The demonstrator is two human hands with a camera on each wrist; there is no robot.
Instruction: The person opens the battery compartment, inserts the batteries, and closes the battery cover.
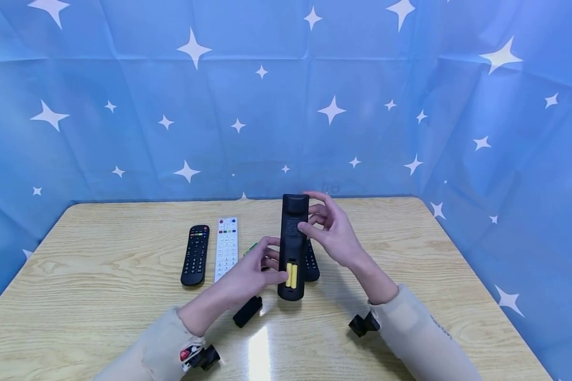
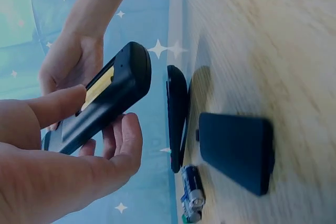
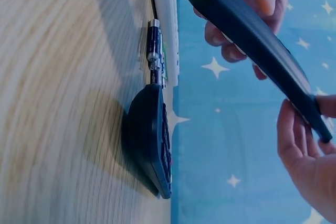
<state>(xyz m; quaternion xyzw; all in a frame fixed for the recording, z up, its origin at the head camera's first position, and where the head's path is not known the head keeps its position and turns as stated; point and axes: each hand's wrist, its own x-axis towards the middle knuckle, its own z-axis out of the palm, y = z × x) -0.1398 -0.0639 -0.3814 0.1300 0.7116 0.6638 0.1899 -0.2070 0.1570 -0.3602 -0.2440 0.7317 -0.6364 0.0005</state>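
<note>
A black remote control (image 1: pixel 293 241) is raised above the table, its back facing the head camera. Its battery bay is uncovered, and two yellow batteries (image 1: pixel 292 275) lie side by side in it. My left hand (image 1: pixel 250 272) grips the lower end, thumb at the edge of the bay beside the batteries and fingers behind. At the upper end, my right hand (image 1: pixel 336 233) pinches the remote between thumb and fingers. A black battery cover (image 1: pixel 248 311) lies on the table below my left hand, larger in the left wrist view.
On the wooden table (image 1: pixel 100 296) lie another black remote (image 1: pixel 195 255) and a white remote (image 1: pixel 226 246) to the left. One more black remote (image 1: pixel 312 263) sits partly hidden behind the held one. Blue-and-silver batteries (image 3: pixel 153 40) lie near it. A blue starred cloth (image 1: pixel 267 121) hangs behind.
</note>
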